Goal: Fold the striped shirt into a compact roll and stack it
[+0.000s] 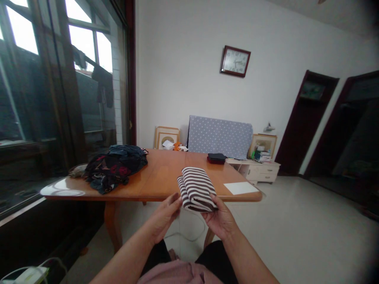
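A folded piece of brown-and-white striped cloth [197, 188] is held up in front of me, over the near edge of the table. My right hand [221, 220] grips its lower right corner, thumb on top and fingers underneath. At the left edge of the cloth is my left hand [166, 217], its fingers stretched out and its thumb beside the fold, not over the top. Whether the left fingertips press on the cloth is hard to tell. The cloth lies in several layers, with the fold facing me.
On the wooden table [161, 169], a heap of dark clothes [118, 163] lies at the left. A small dark folded stack [216, 158] sits toward the back right, with a white sheet [240, 188] near the right corner. Behind stand a dotted cloth-covered object [220, 136] and a low cabinet [263, 172].
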The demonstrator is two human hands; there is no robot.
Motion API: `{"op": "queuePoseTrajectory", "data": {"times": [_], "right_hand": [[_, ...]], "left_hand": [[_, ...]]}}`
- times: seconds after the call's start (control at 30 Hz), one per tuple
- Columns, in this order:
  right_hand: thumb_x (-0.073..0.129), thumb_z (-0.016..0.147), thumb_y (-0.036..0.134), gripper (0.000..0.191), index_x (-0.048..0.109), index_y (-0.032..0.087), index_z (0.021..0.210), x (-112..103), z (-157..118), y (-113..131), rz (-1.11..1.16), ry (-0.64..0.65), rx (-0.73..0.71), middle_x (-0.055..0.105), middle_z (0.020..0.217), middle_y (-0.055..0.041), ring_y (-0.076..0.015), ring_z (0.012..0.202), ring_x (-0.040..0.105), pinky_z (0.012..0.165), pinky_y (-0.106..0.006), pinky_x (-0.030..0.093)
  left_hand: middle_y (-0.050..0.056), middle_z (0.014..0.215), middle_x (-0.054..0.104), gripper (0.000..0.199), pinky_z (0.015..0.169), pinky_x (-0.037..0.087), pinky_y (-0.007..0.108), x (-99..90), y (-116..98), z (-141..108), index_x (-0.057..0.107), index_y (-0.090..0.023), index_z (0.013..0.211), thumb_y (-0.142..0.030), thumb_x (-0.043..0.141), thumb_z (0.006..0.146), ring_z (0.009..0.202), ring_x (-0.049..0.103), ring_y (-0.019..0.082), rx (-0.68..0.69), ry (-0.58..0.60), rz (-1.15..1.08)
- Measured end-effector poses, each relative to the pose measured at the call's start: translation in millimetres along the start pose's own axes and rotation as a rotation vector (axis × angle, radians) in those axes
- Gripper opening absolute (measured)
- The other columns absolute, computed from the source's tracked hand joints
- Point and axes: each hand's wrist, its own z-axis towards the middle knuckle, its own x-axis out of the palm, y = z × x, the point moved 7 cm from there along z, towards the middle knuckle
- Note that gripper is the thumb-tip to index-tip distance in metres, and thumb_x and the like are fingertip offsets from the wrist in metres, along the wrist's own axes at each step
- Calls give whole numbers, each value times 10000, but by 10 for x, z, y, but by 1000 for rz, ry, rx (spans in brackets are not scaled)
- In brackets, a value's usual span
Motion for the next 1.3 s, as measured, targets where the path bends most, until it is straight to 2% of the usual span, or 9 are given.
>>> {"op": "queuePoseTrajectory", "data": {"times": [0.07,0.17,0.27,0.4,0.57,0.7,0.93,1.1,1.3], "right_hand": [[748,809,230,372,667,171,1167,-12,-1,-36,-59,14,-21,749,1130,-83,-212,983,721,857,-359,594],[781,779,263,449,658,195,1206,-32,-24,-131,-196,38,-38,743,1143,-80,-234,999,711,886,-398,577],[803,757,304,502,651,217,1228,-31,-57,-227,-307,58,-33,739,1146,-79,-267,1025,698,892,-438,564],[827,728,326,548,647,223,1235,-16,-74,-297,-357,56,-21,724,1183,-86,-274,1040,689,922,-458,540],[852,688,331,552,665,218,1195,18,-99,-326,-379,56,34,726,1177,-87,-271,1046,686,952,-453,517],[856,692,335,569,652,221,1211,130,-148,-197,-403,118,26,712,1206,-95,-292,1135,646,996,-467,482],[914,618,288,625,660,202,1182,320,-237,215,-452,175,-118,714,1193,-107,-303,1181,612,1074,-484,408],[900,637,246,568,676,207,1157,449,-315,310,-505,207,-160,738,1134,-89,-290,1116,643,1062,-495,416],[884,656,240,477,705,200,1096,483,-326,305,-460,145,-241,745,1117,-83,-286,1089,657,1048,-474,436]], "left_hand": [[128,1295,655,533,1007,460,368,121,46,-21,573,-185,1339,-483,636,901,1197,606,263,-117,121,-176],[128,1185,710,564,942,508,385,233,-27,-54,603,-164,1307,-577,538,929,1089,668,273,-136,213,-308],[135,1154,725,557,930,520,384,176,-40,-53,625,-154,1272,-560,615,892,1071,683,281,-108,128,-285],[136,1155,728,482,924,527,346,14,9,-31,650,-151,1212,-325,799,789,1061,693,267,-37,-29,-185],[137,1185,713,444,941,525,368,-53,-27,-25,649,-165,1202,-310,782,805,1063,693,265,39,-44,-128],[135,1221,696,406,1036,463,399,47,-129,-99,645,-173,1203,-267,762,825,1123,664,263,90,81,-69],[126,1245,678,588,1095,396,472,279,-214,-249,590,-212,1331,-268,798,784,1191,617,295,110,294,61],[113,1284,660,591,1108,387,464,297,-223,-235,575,-225,1348,-260,785,798,1223,593,291,121,312,116],[124,1306,649,611,1092,405,469,309,-227,-200,578,-216,1338,-239,806,772,1228,589,311,96,278,174]]}}
